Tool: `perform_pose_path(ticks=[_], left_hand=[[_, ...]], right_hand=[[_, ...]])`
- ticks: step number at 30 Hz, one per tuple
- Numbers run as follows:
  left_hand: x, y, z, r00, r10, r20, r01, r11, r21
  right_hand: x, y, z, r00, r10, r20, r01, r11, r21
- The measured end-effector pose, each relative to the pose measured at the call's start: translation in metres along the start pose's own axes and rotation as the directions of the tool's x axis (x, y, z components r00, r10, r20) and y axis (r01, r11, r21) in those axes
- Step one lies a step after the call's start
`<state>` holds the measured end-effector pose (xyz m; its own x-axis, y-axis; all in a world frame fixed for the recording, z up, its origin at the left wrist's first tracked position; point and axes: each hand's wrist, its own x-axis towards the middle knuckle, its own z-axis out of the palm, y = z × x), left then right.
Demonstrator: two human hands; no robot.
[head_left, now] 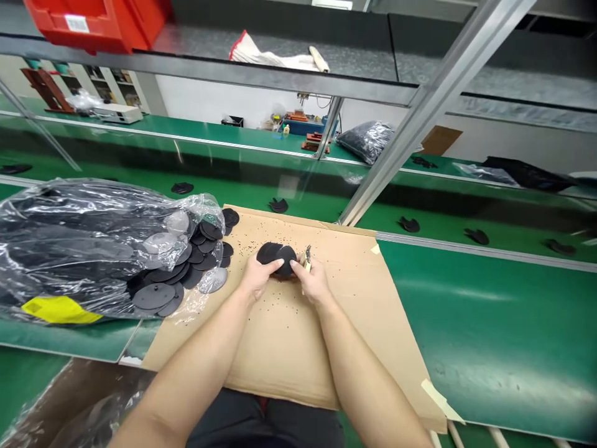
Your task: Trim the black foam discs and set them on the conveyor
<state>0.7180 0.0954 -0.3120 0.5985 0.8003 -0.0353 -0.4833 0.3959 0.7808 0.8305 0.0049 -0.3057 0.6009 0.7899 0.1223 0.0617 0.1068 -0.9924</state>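
Filling both hands, above a brown cardboard sheet (pixel 284 354): thin round black discs (pixel 270 253), fanned out. Left hand (pixel 254 277): closed on the discs' left side, thumb on top. Right hand (pixel 313 281): closed, thumb at their right edge, small metal-tipped nippers with pale yellow handles (pixel 308 256) tucked in its grip. Scattered around: tiny dark crumbs (pixel 275 303). Left: large clear plastic bag (pixel 84 230), loose black rounds (pixel 193 256) heaped at its mouth. Far: notched black pieces (pixel 278 205), spaced along a green belt (pixel 237 186).
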Motion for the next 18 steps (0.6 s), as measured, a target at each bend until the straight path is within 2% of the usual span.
perform_pose_path(ticks=[4, 8, 10, 12, 15, 18], left_hand=[[-0.0043, 0.0033, 0.0039, 0.994, -0.104, 0.026, 0.105, 0.994, -0.031], [-0.0048, 0.0056, 0.0046, 0.994, -0.099, 0.036, 0.099, 0.995, -0.003], [-0.0041, 0.0048, 0.0036, 0.997, -0.073, 0.03, 0.072, 0.997, 0.009], [-0.0043, 0.0039, 0.0024, 0.997, -0.065, 0.029, 0.065, 0.998, 0.011], [-0.0063, 0.0042, 0.0006, 0.993, -0.11, 0.053, 0.11, 0.994, -0.002], [-0.0083, 0.0063, -0.0013, 0.986, -0.147, 0.081, 0.151, 0.988, -0.037]], right_hand=[[-0.0015, 0.0004, -0.0015, 0.99, -0.138, -0.006, 0.131, 0.951, -0.28], [-0.0036, -0.0047, -0.0006, 0.977, -0.211, -0.003, 0.195, 0.907, -0.373], [-0.0043, -0.0053, 0.0005, 0.976, -0.217, -0.017, 0.194, 0.905, -0.379], [-0.0049, -0.0046, 0.0015, 0.985, -0.171, -0.013, 0.158, 0.932, -0.326], [-0.0066, -0.0039, 0.0029, 0.996, -0.066, 0.053, 0.076, 0.974, -0.214], [-0.0093, -0.0041, 0.0041, 0.997, -0.046, 0.068, 0.058, 0.981, -0.183]])
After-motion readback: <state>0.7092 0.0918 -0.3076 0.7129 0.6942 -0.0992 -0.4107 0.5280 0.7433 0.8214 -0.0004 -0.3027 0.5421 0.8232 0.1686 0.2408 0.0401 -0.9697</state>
